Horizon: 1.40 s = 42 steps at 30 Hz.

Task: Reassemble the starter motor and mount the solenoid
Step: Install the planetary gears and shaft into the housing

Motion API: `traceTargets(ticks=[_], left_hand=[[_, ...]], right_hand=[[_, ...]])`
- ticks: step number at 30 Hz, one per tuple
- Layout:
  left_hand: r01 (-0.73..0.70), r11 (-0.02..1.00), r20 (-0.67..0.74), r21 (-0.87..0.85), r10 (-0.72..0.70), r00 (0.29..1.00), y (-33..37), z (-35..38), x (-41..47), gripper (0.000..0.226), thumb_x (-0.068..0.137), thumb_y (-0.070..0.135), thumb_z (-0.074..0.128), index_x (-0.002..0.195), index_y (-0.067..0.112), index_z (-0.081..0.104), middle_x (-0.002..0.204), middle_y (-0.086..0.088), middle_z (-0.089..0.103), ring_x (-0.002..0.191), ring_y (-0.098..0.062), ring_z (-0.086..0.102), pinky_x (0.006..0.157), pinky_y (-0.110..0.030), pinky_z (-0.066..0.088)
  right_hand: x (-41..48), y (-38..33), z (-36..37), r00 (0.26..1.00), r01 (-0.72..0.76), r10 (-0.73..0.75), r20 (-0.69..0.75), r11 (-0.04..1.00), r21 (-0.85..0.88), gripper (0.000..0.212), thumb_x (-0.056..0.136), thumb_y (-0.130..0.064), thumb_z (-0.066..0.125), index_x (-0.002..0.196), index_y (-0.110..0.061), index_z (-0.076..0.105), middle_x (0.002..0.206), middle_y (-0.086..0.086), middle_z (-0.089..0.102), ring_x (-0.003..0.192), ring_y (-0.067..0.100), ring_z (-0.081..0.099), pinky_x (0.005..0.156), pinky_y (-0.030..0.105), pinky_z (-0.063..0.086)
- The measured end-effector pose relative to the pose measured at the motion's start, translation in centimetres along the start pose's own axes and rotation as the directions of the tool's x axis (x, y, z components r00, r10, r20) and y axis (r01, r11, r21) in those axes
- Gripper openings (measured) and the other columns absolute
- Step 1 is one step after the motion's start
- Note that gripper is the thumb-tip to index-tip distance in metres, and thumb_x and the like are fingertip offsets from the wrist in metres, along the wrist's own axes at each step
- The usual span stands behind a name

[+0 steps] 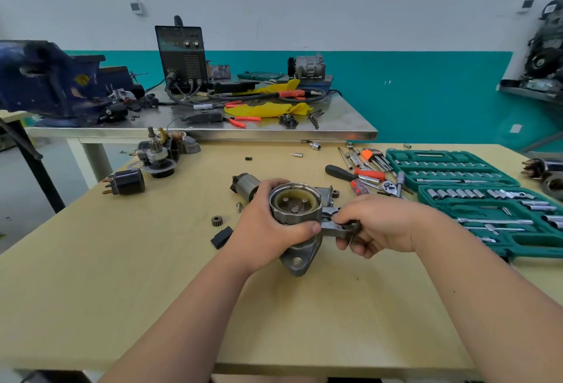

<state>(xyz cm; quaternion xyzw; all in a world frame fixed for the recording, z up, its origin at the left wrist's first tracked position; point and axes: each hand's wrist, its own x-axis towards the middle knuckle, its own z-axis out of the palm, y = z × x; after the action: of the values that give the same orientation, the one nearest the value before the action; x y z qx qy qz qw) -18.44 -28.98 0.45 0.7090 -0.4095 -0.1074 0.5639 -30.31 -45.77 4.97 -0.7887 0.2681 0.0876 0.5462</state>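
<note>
Both hands are holding the starter housing (300, 256) at centre: left hand (268, 230) is gripping its gear cup (295, 204), right hand (380, 227) is pinching the flange (335, 226) at three o'clock. Keeping it level should ease refitting.

White wall (304, 1) above a teal band (426, 93) (paint line runs level); a steel-topped bench (344, 122) stands behind the pale wooden table (122, 291), grey floor (15, 199) beneath.
</note>
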Motion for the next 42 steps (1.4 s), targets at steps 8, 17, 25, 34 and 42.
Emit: traceTargets(ticks=[8, 17, 25, 34, 42], left_hand=[[0.053, 0.998, 0.024, 0.024, -0.054, 0.998, 0.6, 0.0, 0.5, 0.091, 0.046, 0.055, 0.082, 0.126, 0.033, 0.044, 0.112, 0.018, 0.062, 0.1, 0.005, 0.061, 0.087, -0.019, 0.05], [0.072, 0.995, 0.011, 0.07, -0.073, 0.997, 0.8, 0.0, 0.2, 0.092, 0.05, 0.06, 0.083, 0.127, 0.032, 0.042, 0.114, 0.016, 0.062, 0.105, -0.001, 0.06, 0.089, -0.025, 0.052], [0.109, 0.957, 0.106, 0.269, -0.142, 0.984, 2.7, -0.9, -0.8, 0.1, 0.049, 0.073, 0.068, 0.133, 0.025, 0.042, 0.124, 0.005, 0.055, 0.113, -0.015, 0.056, 0.098, -0.04, 0.05], [0.227, 0.922, 0.026, 0.313, -0.247, 0.969, 2.8, -1.2, 0.4, 0.067, 0.066, 0.066, 0.074, 0.111, 0.025, 0.045, 0.098, 0.009, 0.06, 0.09, -0.01, 0.061, 0.075, -0.03, 0.053], [0.431, 0.902, 0.084, 0.032, -0.432, 0.898, 2.2, -2.9, 0.5, 0.051, 0.07, 0.059, 0.075, 0.1, 0.019, 0.061, 0.104, 0.0, 0.065, 0.092, -0.014, 0.061, 0.071, -0.034, 0.056]], right_hand=[[0.6, 0.4, -0.2, 0.999, -0.041, 0.043, -0.023, 0.997, 0.073, 0.017, 0.098, -0.022, 0.045, 0.096, -0.011, 0.058, 0.064, 0.006, 0.065, 0.045, 0.013, 0.048, 0.044, 0.021, 0.041], [0.2, -0.1, -0.3, 0.997, -0.072, 0.073, -0.008, 0.995, 0.062, 0.02, 0.097, -0.028, 0.047, 0.101, -0.012, 0.058, 0.068, 0.005, 0.067, 0.05, 0.014, 0.053, 0.049, 0.025, 0.045], [0.3, 0.3, 3.0, 0.772, 0.345, -0.394, -0.499, 0.919, -0.192, 0.031, 0.099, -0.04, 0.04, 0.126, -0.029, 0.052, 0.107, -0.018, 0.053, 0.095, 0.001, 0.05, 0.075, 0.022, 0.039], [-0.4, -1.3, 5.0, 0.776, 0.436, -0.468, -0.423, 0.883, -0.175, 0.018, 0.098, -0.044, 0.04, 0.106, -0.042, 0.056, 0.09, -0.025, 0.053, 0.084, -0.003, 0.052, 0.061, 0.02, 0.039], [0.6, -3.7, 5.7, 0.816, 0.289, -0.374, -0.441, 0.924, -0.25, 0.044, 0.09, -0.06, 0.043, 0.075, -0.023, 0.064, 0.081, -0.007, 0.064, 0.073, 0.009, 0.058, 0.058, 0.026, 0.038]])
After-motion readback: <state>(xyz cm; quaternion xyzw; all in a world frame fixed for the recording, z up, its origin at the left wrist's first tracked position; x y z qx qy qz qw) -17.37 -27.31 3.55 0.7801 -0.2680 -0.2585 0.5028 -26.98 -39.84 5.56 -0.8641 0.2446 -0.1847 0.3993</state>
